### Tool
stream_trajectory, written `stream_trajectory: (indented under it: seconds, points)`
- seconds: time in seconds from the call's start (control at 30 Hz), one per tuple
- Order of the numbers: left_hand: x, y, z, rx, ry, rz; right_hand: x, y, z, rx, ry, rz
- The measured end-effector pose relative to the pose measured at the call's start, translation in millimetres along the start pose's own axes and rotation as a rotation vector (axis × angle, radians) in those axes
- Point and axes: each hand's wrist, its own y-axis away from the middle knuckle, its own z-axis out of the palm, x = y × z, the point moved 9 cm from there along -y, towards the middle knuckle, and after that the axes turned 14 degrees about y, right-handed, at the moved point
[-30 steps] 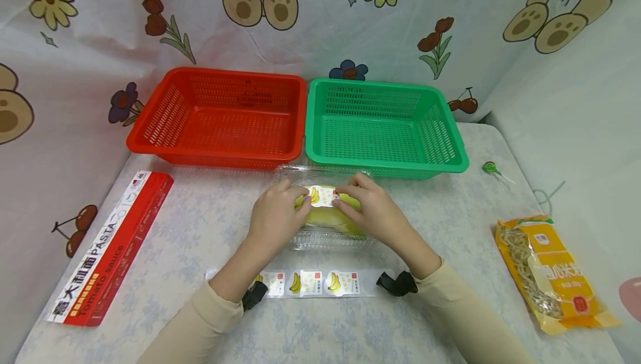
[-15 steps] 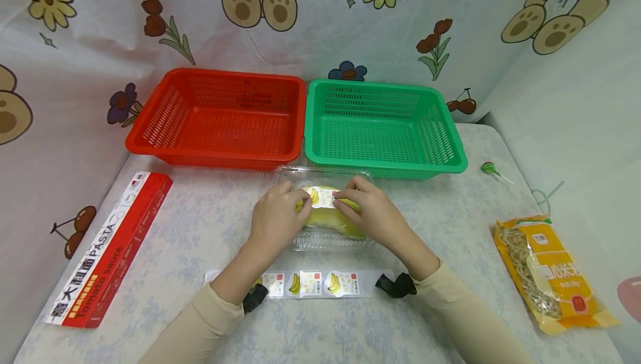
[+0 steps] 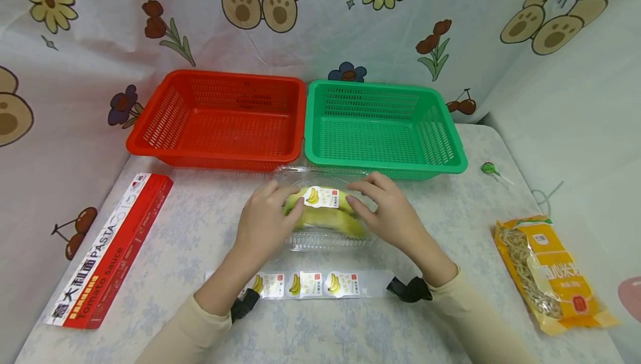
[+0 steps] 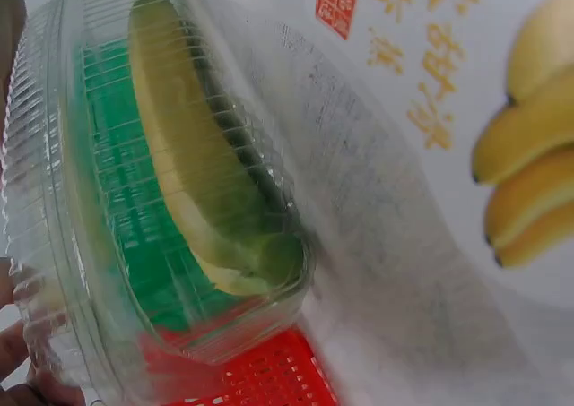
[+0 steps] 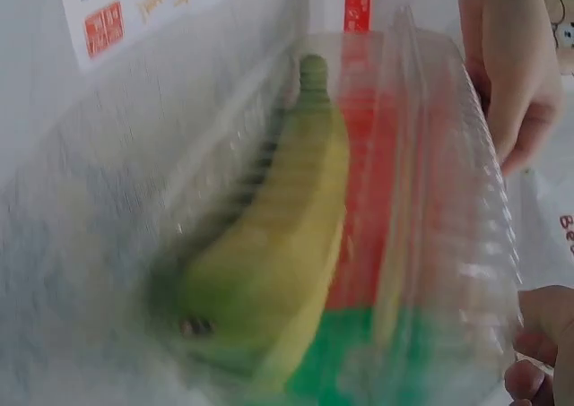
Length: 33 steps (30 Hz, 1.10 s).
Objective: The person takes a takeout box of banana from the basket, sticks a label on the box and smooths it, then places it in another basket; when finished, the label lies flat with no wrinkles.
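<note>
White paper labels printed with bananas run along a glossy strip [image 3: 322,291] at lower centre. Beyond it, the left hand [image 3: 262,216] and right hand [image 3: 393,211] flank a ribbed, clear plastic box [image 3: 330,241] at centre; on each, thumb and forefinger are parted, pinching nothing, though whether the tips touch the lid I cannot tell. Smooth, curved yellow-green bananas [image 3: 328,220] lie inside, under one flat label [image 3: 321,197]. Labelling seems nearly done; the next move likely calls for light, flat pressure on its edges. Behind stand latticed baskets, red [image 3: 220,160] and green [image 3: 390,172].
</note>
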Motion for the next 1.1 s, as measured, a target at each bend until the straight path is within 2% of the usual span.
stream_trajectory:
  seconds: [0.1, 0.2, 0.33, 0.47, 0.63, 0.83, 1.1]
  points:
    - [-3.1, 3.4, -8.3, 0.000, -0.004, -0.030, 13.5, 1.2, -12.7, 0.032, 0.031, 0.018]
    - [-11.9, 8.4, -13.6, -0.021, 0.008, -0.091, 35.0, 4.3, -23.9, 0.055, 0.055, 0.067]
    - [-26.8, 16.8, -18.5, -0.062, 0.031, -0.190, 73.0, 10.6, -34.7, 0.031, 0.088, 0.192]
    - [-40.4, 24.5, -19.9, -0.097, 0.021, -0.259, 111.9, 18.6, -42.6, -0.002, 0.125, 0.318]
    - [-55.8, 33.7, -14.9, -0.164, 0.030, -0.343, 153.1, 28.8, -49.6, -0.016, 0.136, 0.420]
    - [-69.6, 41.5, -4.1, -0.263, 0.100, -0.428, 196.5, 40.8, -46.0, -0.118, 0.131, 0.575]
    - [-79.5, 44.9, 12.0, -0.332, 0.291, -0.453, 225.7, 54.3, -31.8, -0.238, 0.104, 0.687]
